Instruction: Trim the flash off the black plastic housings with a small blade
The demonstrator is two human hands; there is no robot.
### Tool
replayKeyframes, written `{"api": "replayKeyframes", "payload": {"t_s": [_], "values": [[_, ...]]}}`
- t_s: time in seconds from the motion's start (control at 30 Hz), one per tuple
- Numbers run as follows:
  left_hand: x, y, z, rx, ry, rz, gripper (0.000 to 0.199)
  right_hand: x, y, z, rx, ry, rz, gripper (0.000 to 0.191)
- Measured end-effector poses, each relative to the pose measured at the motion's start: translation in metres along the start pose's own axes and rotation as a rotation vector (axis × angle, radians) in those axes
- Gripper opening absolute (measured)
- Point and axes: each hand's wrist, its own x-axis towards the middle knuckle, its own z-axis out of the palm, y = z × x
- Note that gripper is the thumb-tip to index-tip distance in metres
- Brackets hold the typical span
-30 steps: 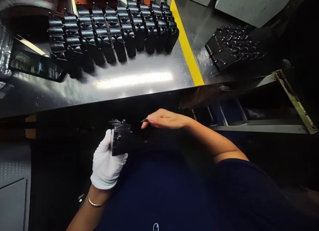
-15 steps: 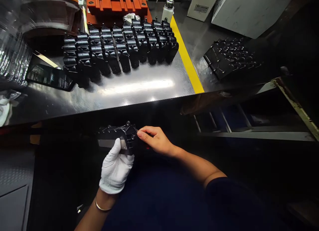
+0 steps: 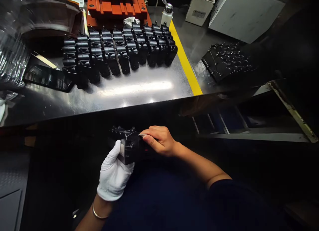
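The white-gloved left hand (image 3: 115,179), at lower centre, is curled firmly around a black ribbed moulded-plastic block (image 3: 130,149), thumb against its flat pale side plate (image 3: 122,148). Just right of it, the bare right hand (image 3: 160,140) pinches a thin, pointed, metal-looking tool (image 3: 142,135); whether its tip touches the block, I cannot tell. A slip could score the plastic or prick a finger, since only 1 hand is gloved. Smooth glove fabric could let the block twist under pressure and drop.
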Motion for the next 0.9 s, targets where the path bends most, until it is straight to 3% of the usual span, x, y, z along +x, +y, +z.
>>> {"api": "replayKeyframes", "payload": {"t_s": [0.13, 0.23, 0.3, 0.47, 0.67, 0.77, 0.9], "values": [[0.003, -0.004, 0.008, 0.075, -0.089, -0.003, 0.095, 0.001, 0.000, -0.007, -0.071, -0.027, -0.071, 0.031], [0.003, -0.006, 0.011, 0.105, -0.084, 0.013, 0.095, 0.000, -0.001, -0.008, -0.095, -0.046, -0.057, 0.030], [0.002, -0.006, 0.011, 0.118, -0.007, 0.041, 0.090, 0.000, -0.001, -0.009, -0.090, -0.056, -0.042, 0.031], [0.001, -0.011, 0.016, 0.178, 0.359, 0.209, 0.061, -0.002, 0.004, -0.008, -0.087, -0.061, -0.030, 0.035], [0.006, -0.019, 0.029, 0.232, 0.607, 0.343, 0.048, -0.006, 0.013, 0.005, -0.099, 0.090, -0.073, 0.034], [0.007, -0.019, 0.031, 0.231, 0.653, 0.339, 0.047, -0.007, 0.016, 0.011, -0.080, 0.137, -0.055, 0.037], [0.007, -0.016, 0.030, 0.245, 0.651, 0.327, 0.045, -0.008, 0.019, 0.016, -0.058, 0.103, 0.053, 0.043]]}}
